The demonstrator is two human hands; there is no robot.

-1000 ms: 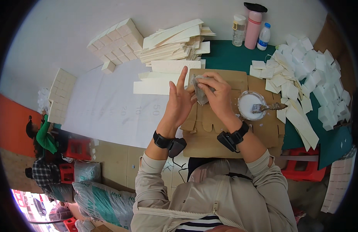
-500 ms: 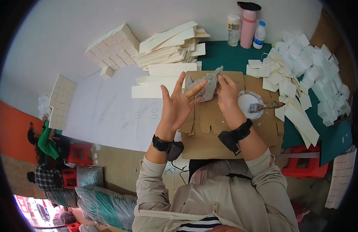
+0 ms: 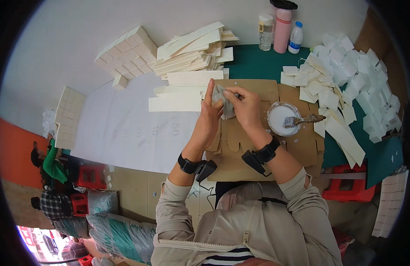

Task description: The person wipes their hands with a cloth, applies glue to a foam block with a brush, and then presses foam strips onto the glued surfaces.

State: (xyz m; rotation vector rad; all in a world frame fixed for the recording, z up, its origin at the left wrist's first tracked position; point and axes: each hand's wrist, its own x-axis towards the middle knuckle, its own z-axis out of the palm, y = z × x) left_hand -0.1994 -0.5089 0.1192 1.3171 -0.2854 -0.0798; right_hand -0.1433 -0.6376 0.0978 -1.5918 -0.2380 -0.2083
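Observation:
A crumpled grey cloth (image 3: 227,105) is pinched in my right hand (image 3: 248,106) over the cardboard. The cloth presses against the fingers of my left hand (image 3: 207,119), which has one finger stretched straight up; its other fingers are partly hidden by the cloth. To the right of my right hand stands a round tub of white paste (image 3: 278,116), with a brush (image 3: 307,120) lying across its rim. Flattened brown cardboard (image 3: 267,153) lies under both hands and the tub.
Cream strips (image 3: 191,57) are piled at the back, beside stacked white blocks (image 3: 127,53). Loose cream pieces (image 3: 318,80) and a heap of white blocks (image 3: 367,84) lie right. Bottles (image 3: 282,31) stand by the wall. Other people (image 3: 54,164) sit far left.
My right hand has moved left with the cloth, bringing it onto my left hand's fingers. My left hand has turned edge-on, its fingers no longer spread wide. The tub shows more fully.

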